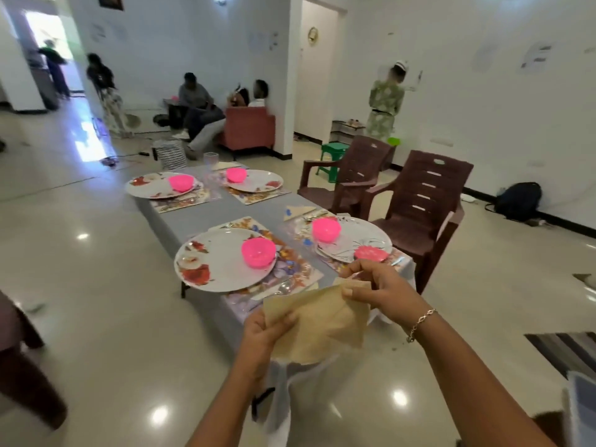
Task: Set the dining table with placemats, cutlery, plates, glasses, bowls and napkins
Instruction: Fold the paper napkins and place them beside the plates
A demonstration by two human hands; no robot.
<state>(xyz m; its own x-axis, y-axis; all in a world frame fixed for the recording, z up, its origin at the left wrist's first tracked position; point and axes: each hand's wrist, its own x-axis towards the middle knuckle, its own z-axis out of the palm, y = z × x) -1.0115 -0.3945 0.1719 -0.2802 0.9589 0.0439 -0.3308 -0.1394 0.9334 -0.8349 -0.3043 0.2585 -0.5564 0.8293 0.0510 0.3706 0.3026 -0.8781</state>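
A beige napkin (317,324) hangs over the near end of the grey table (175,224). My left hand (263,333) grips its lower left edge and my right hand (371,290) pinches its upper right corner. Several place settings lie on floral placemats (290,264), each a white flowered plate (214,262) with a pink bowl (258,252) on it. The near right plate (364,237) also carries a second pink bowl turned over (371,253). Cutlery (283,288) lies beside the near left plate. A folded napkin (296,211) rests by the right setting. A clear glass (211,162) stands at the far end.
Two brown plastic chairs (419,201) stand at the table's right side, with a green stool (332,156) behind them. Dark furniture (22,350) is at my lower left. A striped rug (567,350) lies at right. Several people are at the back of the room.
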